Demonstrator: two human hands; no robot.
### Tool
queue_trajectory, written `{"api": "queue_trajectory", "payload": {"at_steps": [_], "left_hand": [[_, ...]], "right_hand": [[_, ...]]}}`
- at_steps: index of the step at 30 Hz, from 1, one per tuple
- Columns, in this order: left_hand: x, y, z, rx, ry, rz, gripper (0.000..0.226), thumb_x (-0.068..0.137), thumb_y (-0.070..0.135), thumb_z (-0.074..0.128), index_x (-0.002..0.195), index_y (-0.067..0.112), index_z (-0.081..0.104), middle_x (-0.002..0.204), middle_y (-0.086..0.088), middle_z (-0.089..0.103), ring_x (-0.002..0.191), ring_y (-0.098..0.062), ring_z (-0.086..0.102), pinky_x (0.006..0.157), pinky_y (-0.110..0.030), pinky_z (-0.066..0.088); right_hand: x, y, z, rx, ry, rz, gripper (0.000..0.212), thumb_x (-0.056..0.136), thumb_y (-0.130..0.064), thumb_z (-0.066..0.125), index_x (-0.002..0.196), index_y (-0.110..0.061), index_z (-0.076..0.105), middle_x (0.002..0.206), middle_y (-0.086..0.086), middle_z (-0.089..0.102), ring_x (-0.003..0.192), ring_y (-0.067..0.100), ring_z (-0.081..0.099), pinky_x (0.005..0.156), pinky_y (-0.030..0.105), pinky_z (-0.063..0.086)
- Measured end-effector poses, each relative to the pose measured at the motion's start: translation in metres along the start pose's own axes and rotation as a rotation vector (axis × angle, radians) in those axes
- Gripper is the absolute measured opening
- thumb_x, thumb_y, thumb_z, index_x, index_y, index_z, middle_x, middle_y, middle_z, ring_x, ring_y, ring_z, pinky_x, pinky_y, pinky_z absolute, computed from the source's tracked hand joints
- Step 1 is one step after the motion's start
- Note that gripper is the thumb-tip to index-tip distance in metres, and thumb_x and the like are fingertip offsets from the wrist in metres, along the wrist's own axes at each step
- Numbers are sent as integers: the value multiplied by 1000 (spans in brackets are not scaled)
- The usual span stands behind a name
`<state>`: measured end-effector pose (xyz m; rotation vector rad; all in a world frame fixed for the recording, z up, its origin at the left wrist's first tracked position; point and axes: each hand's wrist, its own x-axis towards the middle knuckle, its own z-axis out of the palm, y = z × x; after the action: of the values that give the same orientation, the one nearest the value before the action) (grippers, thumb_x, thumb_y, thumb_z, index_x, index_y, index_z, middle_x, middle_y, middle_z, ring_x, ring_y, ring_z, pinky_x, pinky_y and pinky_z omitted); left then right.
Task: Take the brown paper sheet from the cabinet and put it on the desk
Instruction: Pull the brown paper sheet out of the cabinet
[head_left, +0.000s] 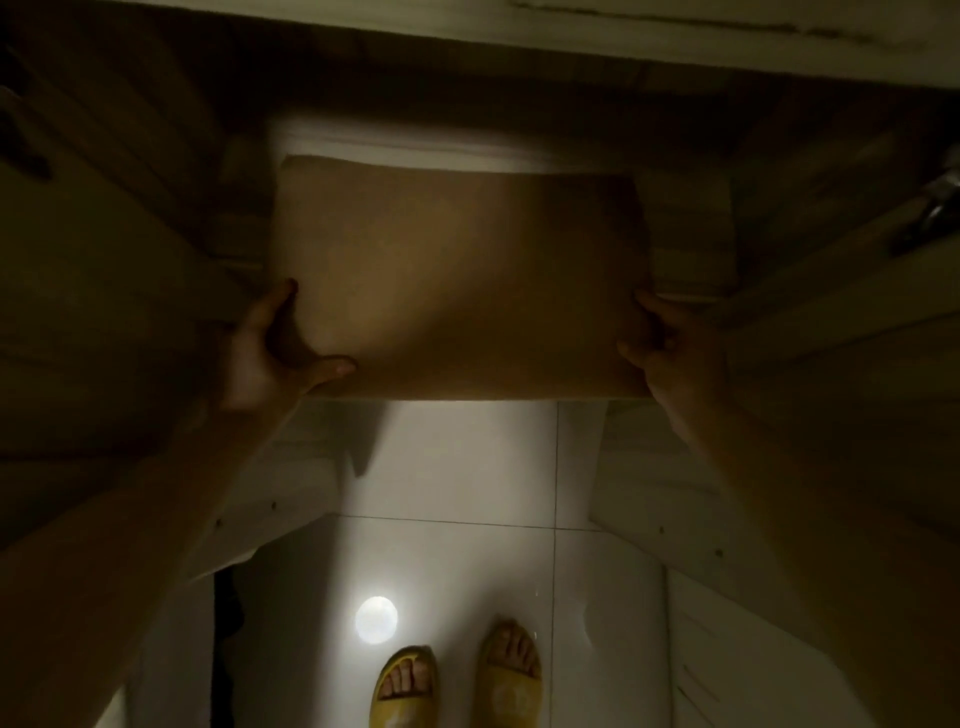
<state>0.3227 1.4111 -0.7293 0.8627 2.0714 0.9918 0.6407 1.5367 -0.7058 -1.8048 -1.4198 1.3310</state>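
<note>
A brown paper sheet (462, 280) lies flat in the middle of the view, half over a dim wooden cabinet shelf (691, 234) and half out over the floor. My left hand (270, 348) grips its near left corner, thumb on top. At the near right corner my right hand (675, 358) holds the sheet's edge. Under the sheet's far edge a white stack (395, 148) shows on the shelf. The desk is not in view.
Open cabinet doors stand at both sides, the right one (857, 322) with a metal handle (935, 208). Below is a white tiled floor (467, 493) with a bright light reflection (376, 619) and my feet in yellow slippers (457, 680). The scene is dark.
</note>
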Motion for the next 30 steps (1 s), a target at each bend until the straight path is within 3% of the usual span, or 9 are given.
{"api": "queue_trajectory", "payload": {"at_steps": [1, 3, 7, 10, 15, 19, 23, 27, 30], "left_hand": [[-10, 6, 2, 54, 11, 14, 93, 54, 9, 85, 136, 14, 41, 141, -9, 43, 121, -9, 34, 92, -9, 29], [-28, 15, 0, 116, 43, 23, 91, 57, 6, 83, 137, 15, 39, 141, -10, 44, 122, -11, 34, 92, -10, 29], [-75, 42, -11, 229, 34, -69, 93, 59, 24, 84, 138, 35, 36, 139, -17, 41, 122, -35, 40, 101, -41, 36], [-113, 68, -19, 292, 55, -77, 93, 58, 29, 83, 137, 38, 36, 127, -23, 36, 107, -44, 43, 97, -49, 38], [-157, 100, -45, 310, 74, -79, 95, 55, 36, 81, 137, 39, 35, 107, -8, 29, 90, -38, 44, 93, -51, 42], [-181, 124, -74, 337, 123, -19, 97, 47, 39, 81, 134, 40, 38, 111, -16, 37, 88, -37, 47, 86, -51, 47], [-205, 158, -100, 353, 174, 13, 95, 48, 26, 87, 132, 35, 42, 112, -21, 43, 96, -41, 47, 88, -54, 44], [-232, 187, -129, 326, 194, 39, 96, 48, 23, 88, 131, 37, 42, 104, -13, 38, 96, -39, 50, 91, -52, 43], [-257, 201, -151, 309, 205, 35, 100, 46, 22, 89, 133, 34, 41, 103, -11, 38, 91, -32, 49, 92, -50, 43]], "right_hand": [[-6, -2, -3, -4, 20, -2, 57, 81, 1, 63, 131, -22, 48, 142, 6, 43, 129, 26, 41, 105, 47, 40], [-18, -8, -10, -20, 31, -2, 57, 83, 2, 59, 131, -25, 47, 144, 5, 41, 131, 26, 39, 105, 47, 40], [-49, -28, -33, -145, 49, -17, 57, 85, 4, 55, 134, -21, 44, 144, 5, 40, 131, 24, 37, 109, 39, 34], [-79, -48, -55, -221, 73, -19, 58, 85, 6, 52, 136, -20, 41, 137, 6, 47, 115, 15, 46, 97, 27, 37], [-136, -80, -81, -314, 74, 13, 59, 87, 3, 51, 137, -25, 38, 135, 8, 49, 119, 26, 49, 101, 41, 44], [-170, -100, -93, -357, 86, -59, 65, 83, 8, 51, 135, -29, 40, 115, 8, 52, 97, 18, 52, 92, 41, 49], [-199, -126, -108, -310, 94, -108, 64, 84, 7, 53, 133, -31, 42, 107, -1, 46, 85, 15, 50, 79, 27, 45], [-235, -152, -126, -193, 73, -83, 56, 87, -2, 53, 132, -34, 43, 118, -8, 45, 103, 9, 46, 93, 29, 42], [-263, -168, -136, -196, 71, -81, 58, 87, -4, 55, 131, -39, 43, 120, -10, 45, 104, 9, 48, 99, 35, 43]]}}
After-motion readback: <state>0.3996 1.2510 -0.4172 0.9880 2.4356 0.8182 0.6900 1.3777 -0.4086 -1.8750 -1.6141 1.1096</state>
